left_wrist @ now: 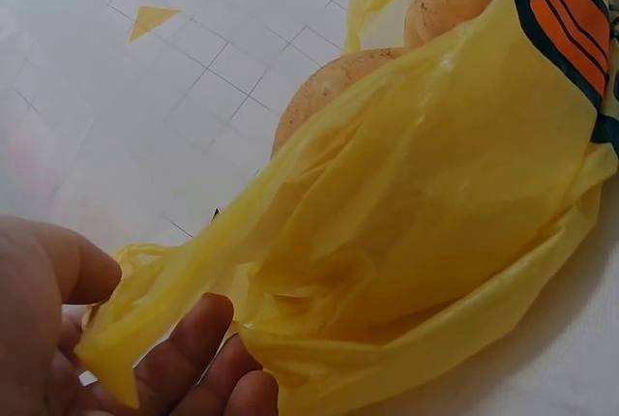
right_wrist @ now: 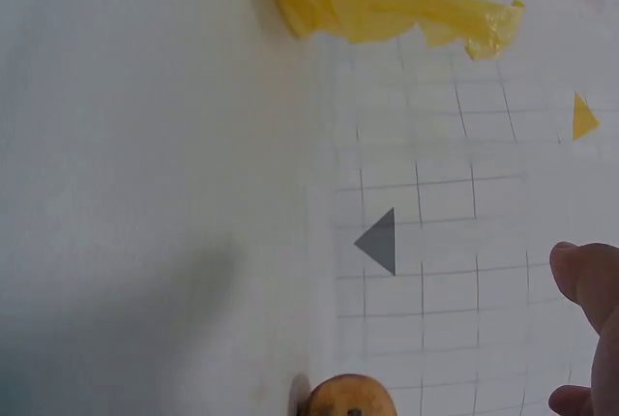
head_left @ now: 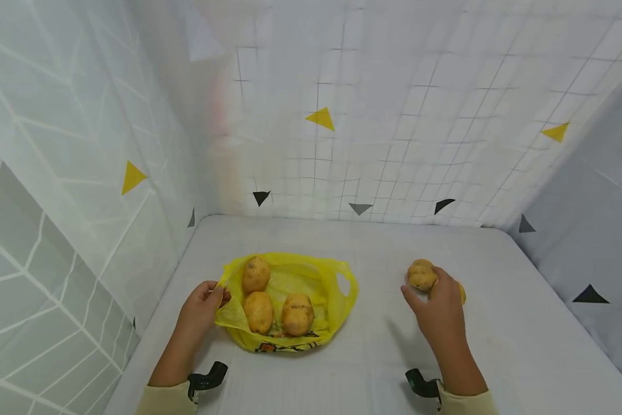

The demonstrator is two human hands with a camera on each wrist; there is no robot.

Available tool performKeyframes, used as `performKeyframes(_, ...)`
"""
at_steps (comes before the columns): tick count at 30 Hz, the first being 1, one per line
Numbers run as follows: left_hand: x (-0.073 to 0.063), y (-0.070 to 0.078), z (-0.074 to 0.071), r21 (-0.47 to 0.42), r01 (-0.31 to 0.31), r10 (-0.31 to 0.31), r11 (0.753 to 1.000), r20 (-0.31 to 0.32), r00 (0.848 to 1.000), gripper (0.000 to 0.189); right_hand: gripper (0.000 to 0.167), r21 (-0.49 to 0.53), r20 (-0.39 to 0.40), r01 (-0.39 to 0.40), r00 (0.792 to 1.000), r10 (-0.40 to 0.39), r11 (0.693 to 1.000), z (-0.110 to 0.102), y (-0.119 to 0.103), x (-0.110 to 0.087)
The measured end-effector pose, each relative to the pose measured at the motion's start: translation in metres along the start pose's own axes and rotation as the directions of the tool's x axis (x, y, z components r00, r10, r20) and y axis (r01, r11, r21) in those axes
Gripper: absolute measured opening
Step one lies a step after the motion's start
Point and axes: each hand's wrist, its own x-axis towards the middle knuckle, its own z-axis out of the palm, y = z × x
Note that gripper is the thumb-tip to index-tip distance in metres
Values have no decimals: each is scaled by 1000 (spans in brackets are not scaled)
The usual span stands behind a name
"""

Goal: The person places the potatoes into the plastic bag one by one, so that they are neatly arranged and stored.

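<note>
A yellow plastic bag lies with its mouth spread, and three potatoes show inside. At its left edge my left hand pinches the plastic between thumb and fingers. The left wrist view shows a strip of the bag between the thumb and the curled fingers. To the right of the bag, my right hand is over the table with thumb and fingers apart. A potato sits just beyond its fingertips; another potato is partly hidden behind the hand.
The white-covered table has a back edge against a grid-patterned curtain with coloured triangles. Patterned sheets hang along the left side, and a grey sheet along the right. A black wrist mount sticks out by the left sleeve.
</note>
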Motion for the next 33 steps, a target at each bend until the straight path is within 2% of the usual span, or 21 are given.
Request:
performKeyframes(6, 1, 0, -1, 0, 9, -9, 1000, 3, 1000, 36, 101, 1, 5, -102, 995, 102, 995, -9, 20, 4)
performKeyframes(10, 1, 0, -1, -13, 4, -4, 1000, 5, 1000, 35, 104, -2, 18, -139, 990, 139, 990, -13, 36, 7)
performKeyframes(17, -1, 0, 0, -12, 9, -9, 1000, -1, 1000, 36, 104, 8, 12, -119, 993, 119, 993, -11, 59, 8)
performKeyframes(25, -1, 1, 1, -11, 23, -23, 1000, -14, 1000, 34, 100, -28, -28, -82, 996, 82, 996, -5, 70, 11)
performKeyframes(33, 2, 0, 1, 7, 41, -41, 999, -18, 999, 33, 117, 64, 56, -181, 983, 177, 981, -4, 78, 16)
